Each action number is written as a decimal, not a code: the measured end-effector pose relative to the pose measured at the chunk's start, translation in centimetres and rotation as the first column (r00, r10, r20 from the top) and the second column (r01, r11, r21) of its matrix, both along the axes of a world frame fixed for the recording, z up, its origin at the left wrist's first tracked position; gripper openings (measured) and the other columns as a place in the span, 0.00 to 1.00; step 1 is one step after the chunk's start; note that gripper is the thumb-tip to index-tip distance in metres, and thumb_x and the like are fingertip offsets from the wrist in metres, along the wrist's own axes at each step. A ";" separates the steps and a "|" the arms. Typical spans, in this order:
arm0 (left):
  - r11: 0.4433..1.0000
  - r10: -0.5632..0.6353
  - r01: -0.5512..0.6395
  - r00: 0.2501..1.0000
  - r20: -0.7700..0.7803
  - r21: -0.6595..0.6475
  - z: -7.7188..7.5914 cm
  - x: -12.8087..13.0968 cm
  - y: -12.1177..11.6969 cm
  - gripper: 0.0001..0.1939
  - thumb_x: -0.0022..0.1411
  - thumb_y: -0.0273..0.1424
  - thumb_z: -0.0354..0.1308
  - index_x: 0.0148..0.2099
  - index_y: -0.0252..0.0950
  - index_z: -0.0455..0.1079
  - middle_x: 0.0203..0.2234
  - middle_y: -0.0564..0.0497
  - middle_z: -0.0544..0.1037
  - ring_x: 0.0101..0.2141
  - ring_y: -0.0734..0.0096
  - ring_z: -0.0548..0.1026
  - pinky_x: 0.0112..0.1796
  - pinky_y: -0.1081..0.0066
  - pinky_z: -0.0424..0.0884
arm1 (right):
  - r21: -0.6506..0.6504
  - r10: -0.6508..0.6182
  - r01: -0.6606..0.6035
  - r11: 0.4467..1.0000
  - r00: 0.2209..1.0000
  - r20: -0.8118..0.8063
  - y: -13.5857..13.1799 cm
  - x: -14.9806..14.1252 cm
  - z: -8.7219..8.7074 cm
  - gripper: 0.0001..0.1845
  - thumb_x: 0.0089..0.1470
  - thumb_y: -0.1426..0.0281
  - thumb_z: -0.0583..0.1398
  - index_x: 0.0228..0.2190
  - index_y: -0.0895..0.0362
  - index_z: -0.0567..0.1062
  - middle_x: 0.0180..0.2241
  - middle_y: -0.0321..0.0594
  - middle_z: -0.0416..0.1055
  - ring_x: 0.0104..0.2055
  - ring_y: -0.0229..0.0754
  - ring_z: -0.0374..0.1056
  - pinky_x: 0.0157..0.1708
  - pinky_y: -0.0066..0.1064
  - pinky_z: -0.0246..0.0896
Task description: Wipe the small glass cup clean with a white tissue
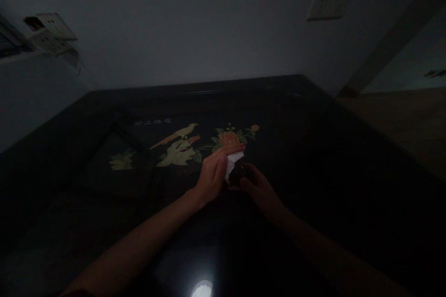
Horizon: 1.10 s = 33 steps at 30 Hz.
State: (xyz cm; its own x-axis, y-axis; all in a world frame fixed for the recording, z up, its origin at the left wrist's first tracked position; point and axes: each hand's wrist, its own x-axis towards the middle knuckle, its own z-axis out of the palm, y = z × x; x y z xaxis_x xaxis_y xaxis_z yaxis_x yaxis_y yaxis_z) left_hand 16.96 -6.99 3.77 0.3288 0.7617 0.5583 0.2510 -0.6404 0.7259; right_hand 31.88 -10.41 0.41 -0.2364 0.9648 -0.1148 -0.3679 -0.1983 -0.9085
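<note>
1. From where I stand, the dark thing (237, 175) is between the two hands, just to the right of the left hand (213, 172) and up against the fingers of the right hand (258, 186).
2. The right hand is closed round it, thumb on the near side and fingers curled behind, so this is the hand that has hold of it.
3. The left hand is clamped on a white tissue (234, 162), its fingers reaching across the top and the thumb beside them.
4. That tissue is the relation that matters: it sits between the left palm and the dark thing, seemingly touching both.
5. Its visible part slants from near left to far right; the dark thing's long axis I can't make out in this gloom.
6. Both hands are over the black worktop (313, 148), just on the near side of the flower (229, 138), with the bird (181, 132) farther off to the left. I can't tell whether the dark thing rests on the surface or is held above it.
</note>
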 end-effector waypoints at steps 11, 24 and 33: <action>0.933 0.019 0.088 0.957 -0.289 0.350 0.0 0.1 -0.2 0.18 0.65 0.27 0.42 0.52 0.32 0.67 0.48 0.41 0.74 0.52 0.62 0.70 0.53 0.59 0.64 | 0.079 -0.075 0.059 0.995 0.976 0.205 0.2 0.1 -0.3 0.22 0.40 0.56 0.67 0.34 0.55 0.70 0.32 0.37 0.73 0.37 0.45 0.70 0.40 0.39 0.66; 0.706 0.224 0.165 0.870 0.438 -0.689 -0.3 1.3 0.3 0.20 0.58 0.42 0.50 0.38 0.32 0.77 0.29 0.47 0.80 0.36 0.59 0.77 0.40 0.65 0.71 | 0.081 -0.054 0.043 0.996 0.989 0.140 -0.1 0.4 0.0 0.28 0.37 0.66 0.70 0.41 0.52 0.67 0.42 0.40 0.73 0.46 0.47 0.69 0.47 0.39 0.64; 0.737 0.198 0.195 0.853 0.482 -0.648 -0.5 1.3 0.6 0.19 0.57 0.41 0.53 0.42 0.34 0.76 0.38 0.46 0.80 0.42 0.57 0.76 0.47 0.64 0.67 | 0.180 -0.058 0.037 0.983 0.992 0.115 -0.1 0.2 -0.4 0.31 0.39 0.56 0.69 0.43 0.51 0.66 0.43 0.40 0.72 0.46 0.47 0.69 0.46 0.38 0.64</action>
State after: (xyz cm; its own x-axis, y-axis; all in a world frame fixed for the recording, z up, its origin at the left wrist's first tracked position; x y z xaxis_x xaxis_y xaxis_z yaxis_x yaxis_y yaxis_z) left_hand 18.24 -6.41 3.28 0.1596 0.9872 -0.0053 -0.2618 0.0475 0.9640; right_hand 32.06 -10.51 -0.03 -0.1846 0.9822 0.0345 -0.2596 -0.0148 -0.9656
